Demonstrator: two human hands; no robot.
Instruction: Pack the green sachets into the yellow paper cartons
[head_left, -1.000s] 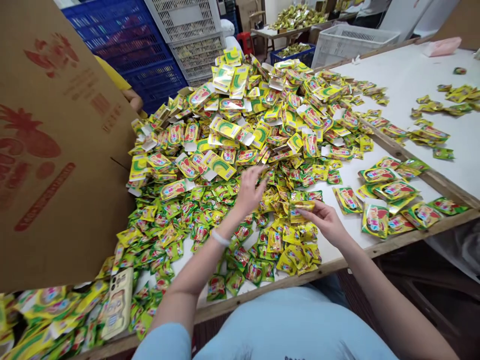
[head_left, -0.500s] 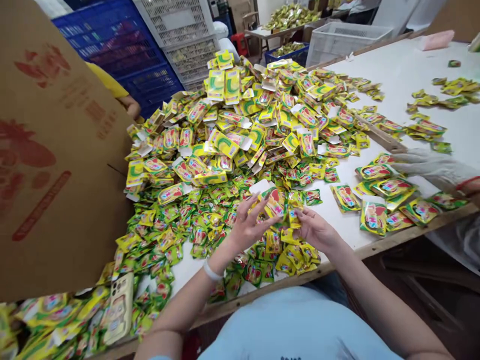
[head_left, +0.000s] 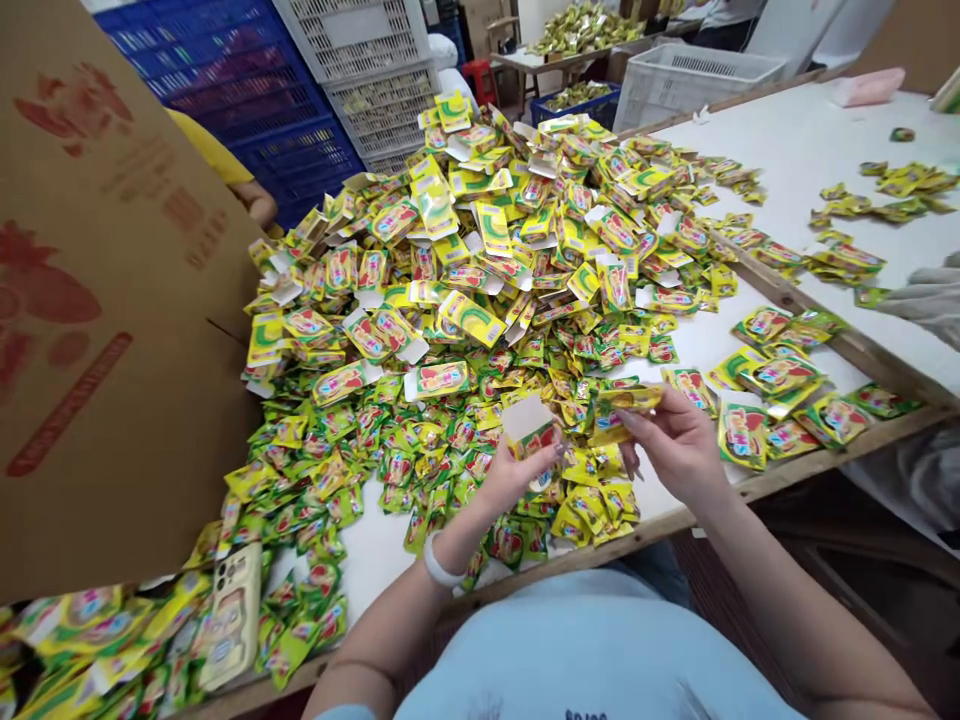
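Note:
My left hand is closed around a small yellow-and-green carton, whose white end flap stands up. To its right, my right hand pinches yellow candy packets between thumb and fingers; how many is unclear. The packets are apart from the carton. Below both hands lie loose yellow packets near the table edge. Green packets spread to the left, under and in front of a large heap of similar cartons, many with flaps open.
A large cardboard box stands at left, with a phone on packets below it. A wooden strip divides the white table at right. Near it are more packets and a co-worker's gloved hand. Stacked crates stand behind.
My left hand has closed around the carton, its flap now upright. My right hand has moved right and up slightly with packets. Cartons atop the heap have toppled; the gloved hand has drawn right.

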